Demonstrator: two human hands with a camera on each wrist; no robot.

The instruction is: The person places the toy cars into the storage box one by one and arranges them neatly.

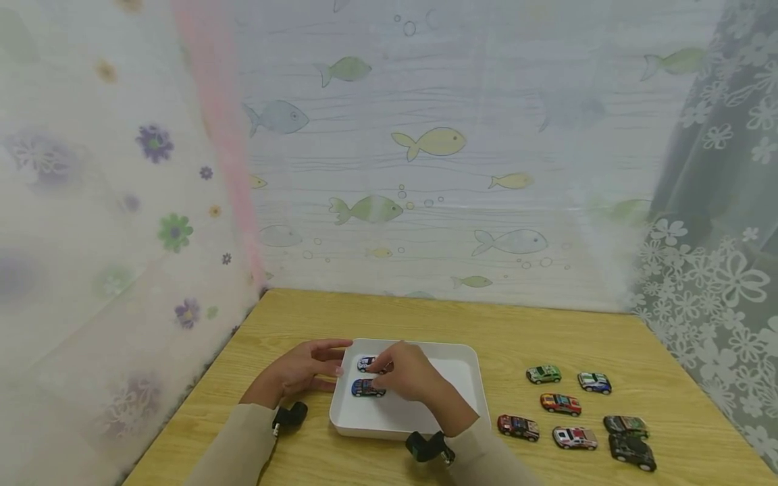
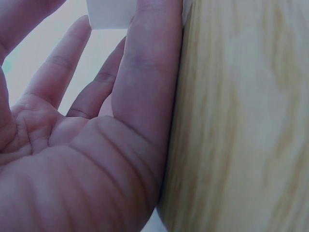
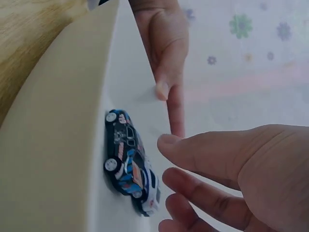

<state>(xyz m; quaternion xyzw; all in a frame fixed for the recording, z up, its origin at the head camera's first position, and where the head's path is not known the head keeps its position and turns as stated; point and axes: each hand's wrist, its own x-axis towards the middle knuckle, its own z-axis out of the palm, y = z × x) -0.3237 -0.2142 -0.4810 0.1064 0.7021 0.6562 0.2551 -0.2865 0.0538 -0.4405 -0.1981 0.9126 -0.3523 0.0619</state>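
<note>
A white tray (image 1: 452, 385) on the table holds two toy cars, one behind the other: a white toy car (image 1: 365, 364) at the back and a blue-and-black toy car (image 1: 365, 389) in front. My right hand (image 1: 413, 371) reaches over the tray and overlaps both cars in the head view. In the right wrist view its thumb and loosely bent fingers (image 3: 181, 181) are apart, with nothing between them, beside the cars. At the tray's left wall, my left hand (image 1: 304, 368) stands on its edge with extended fingers, the little-finger side (image 2: 149, 82) along the tabletop.
Several more toy cars lie right of the tray, among them a green car (image 1: 543, 374), a red-and-yellow car (image 1: 561, 403) and a dark red car (image 1: 518, 427). A black car (image 1: 632, 451) sits against a dark patterned car (image 1: 626, 425). Patterned curtains (image 1: 425, 202) border the wooden table (image 1: 292, 310).
</note>
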